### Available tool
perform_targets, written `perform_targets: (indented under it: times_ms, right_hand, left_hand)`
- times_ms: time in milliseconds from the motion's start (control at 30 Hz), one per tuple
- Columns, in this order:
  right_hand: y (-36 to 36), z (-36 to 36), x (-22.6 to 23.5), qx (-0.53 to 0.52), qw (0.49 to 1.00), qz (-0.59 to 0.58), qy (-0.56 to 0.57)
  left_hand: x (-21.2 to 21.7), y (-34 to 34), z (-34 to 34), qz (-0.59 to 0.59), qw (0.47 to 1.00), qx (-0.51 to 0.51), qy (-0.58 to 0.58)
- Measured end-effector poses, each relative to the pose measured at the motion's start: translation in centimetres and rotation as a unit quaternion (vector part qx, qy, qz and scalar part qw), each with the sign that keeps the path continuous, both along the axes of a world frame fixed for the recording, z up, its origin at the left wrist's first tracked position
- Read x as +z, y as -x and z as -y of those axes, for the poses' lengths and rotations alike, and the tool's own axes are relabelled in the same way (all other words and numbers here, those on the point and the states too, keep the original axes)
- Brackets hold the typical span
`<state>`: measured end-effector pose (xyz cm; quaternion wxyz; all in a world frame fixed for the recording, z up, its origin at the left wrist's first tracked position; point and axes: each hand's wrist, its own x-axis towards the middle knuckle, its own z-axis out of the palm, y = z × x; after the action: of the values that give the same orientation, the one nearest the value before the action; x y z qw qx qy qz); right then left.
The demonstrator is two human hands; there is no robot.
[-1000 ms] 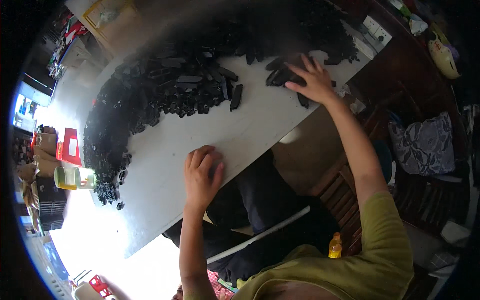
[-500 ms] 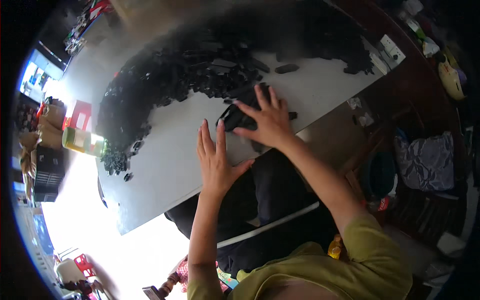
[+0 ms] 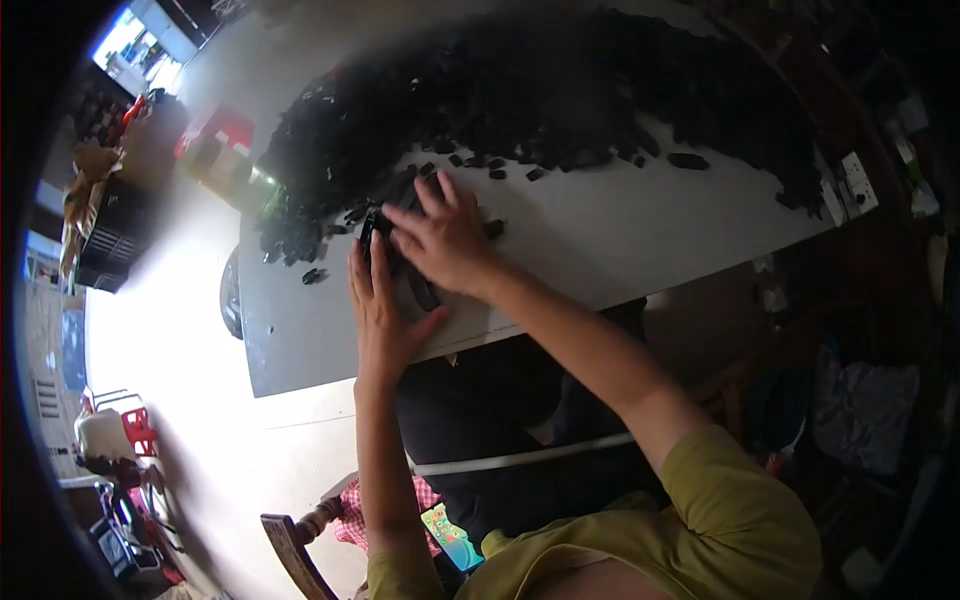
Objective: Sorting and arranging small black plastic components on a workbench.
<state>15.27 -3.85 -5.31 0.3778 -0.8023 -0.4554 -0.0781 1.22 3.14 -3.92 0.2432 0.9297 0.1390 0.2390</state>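
My left hand [image 3: 380, 318] rests at the near side of a few small black pieces [image 3: 371, 228], its fingers stretched out and its thumb apart. Just right of it, my right hand [image 3: 445, 237] lies over the same pieces with its fingers spread, partly hiding them. A long dark piece [image 3: 423, 290] pokes out below the right palm. Behind both hands spreads a large heap of black pieces [image 3: 400, 115], mostly small and oblong, on a pale tabletop [image 3: 590, 225]. What the pieces are cannot be made out. Neither hand closes round anything.
A greenish clear container [image 3: 215, 170] and a red box [image 3: 228, 130] stand at the table's left end. Black crates [image 3: 112, 250] are farther left. At the right edge sits a white socket strip [image 3: 855, 180]. A wooden chair [image 3: 300, 550] is at lower left.
The view has turned. Both hands have slid left along the tabletop with the black pieces, close to the heap's left end, and they are nearer each other.
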Motion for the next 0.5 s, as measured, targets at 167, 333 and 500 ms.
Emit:
perform_targets:
  times_ms: [167, 333, 500]
  right_hand:
    - [-8.5, 1.6, 1.3, -0.065, 0.995, 0.049, -0.063]
    - [-13.0, 3.2, 0.1, -0.031, 0.979, 0.141, 0.142]
    - [-13.6, 3.6, 0.9, -0.055, 0.963, 0.15, 0.216]
  left_hand:
    - [0.8, 2.1, -0.8, -0.003, 0.997, 0.051, -0.051]
    - [1.2, 2.1, 1.1, 0.102, 0.992, 0.068, -0.005]
    - [2.1, 0.0, 3.2, 0.035, 0.995, 0.085, -0.029]
